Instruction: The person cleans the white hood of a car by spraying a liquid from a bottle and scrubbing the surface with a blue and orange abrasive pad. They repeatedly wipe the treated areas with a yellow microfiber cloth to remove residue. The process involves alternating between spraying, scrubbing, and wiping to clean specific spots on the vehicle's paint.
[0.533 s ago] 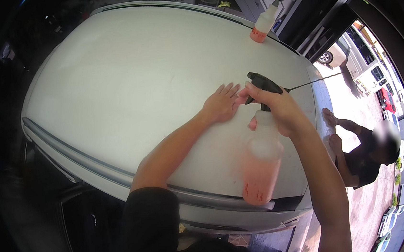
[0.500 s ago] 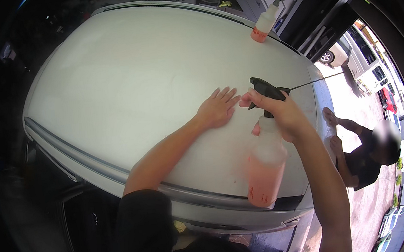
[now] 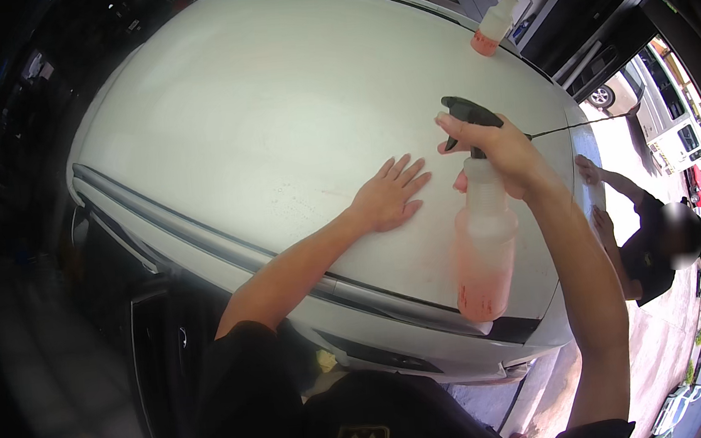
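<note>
My left hand (image 3: 389, 199) lies palm down on the white car roof (image 3: 224, 105), its fingers spread. Above the roof's near right part, my right hand (image 3: 511, 153) grips a spray bottle (image 3: 486, 261) by its neck and black trigger head. Pinkish-red liquid fills the lower part of this translucent bottle. Fine droplets dot the roof to the left of my left hand. A second spray bottle (image 3: 496, 23), with a grey trigger head and a little red liquid, stands at the roof's far right edge.
A dark roof rail (image 3: 176, 226) runs along the near side. Beyond the car's right end, another person (image 3: 649, 247) in black rests both hands on the car. A thin dark antenna (image 3: 580, 125) sticks out there. An open car door (image 3: 159, 369) is at lower left.
The view has shifted, so the car and far bottle appear displaced. My right hand still grips the spray bottle. My left hand stays flat on the roof, its fingers now more spread.
</note>
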Available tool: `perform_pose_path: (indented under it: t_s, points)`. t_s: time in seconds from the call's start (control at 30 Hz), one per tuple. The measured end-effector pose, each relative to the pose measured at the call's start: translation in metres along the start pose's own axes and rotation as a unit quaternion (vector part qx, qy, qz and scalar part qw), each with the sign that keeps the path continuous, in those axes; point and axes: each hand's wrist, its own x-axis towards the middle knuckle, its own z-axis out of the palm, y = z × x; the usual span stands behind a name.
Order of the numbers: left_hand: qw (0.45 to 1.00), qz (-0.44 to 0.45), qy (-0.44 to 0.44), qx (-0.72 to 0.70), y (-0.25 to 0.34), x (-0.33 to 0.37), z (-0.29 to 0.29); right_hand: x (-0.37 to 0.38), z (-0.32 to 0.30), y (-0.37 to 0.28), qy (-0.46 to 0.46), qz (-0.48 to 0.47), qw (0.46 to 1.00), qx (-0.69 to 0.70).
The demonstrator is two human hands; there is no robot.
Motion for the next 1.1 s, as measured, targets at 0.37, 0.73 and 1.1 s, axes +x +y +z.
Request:
perform_pose_path:
  t_s: [0.37, 0.73, 1.1]
  points:
    - [0.888, -0.436, 0.063, 0.132, -0.134, -0.040, -0.046, 0.124, 0.046, -0.161, 0.097, -0.424, 0.900, 0.025]
    - [0.995, -0.078, 0.000, -0.055, -0.001, 0.034, 0.016, 0.333, 0.216, -0.122, 0.030, -0.419, 0.906, -0.049]
    - [0.950, -0.210, 0.047, 0.225, -0.167, -0.136, -0.062, -0.099, -0.013, 0.180, 0.248, -0.151, 0.918, -0.271]
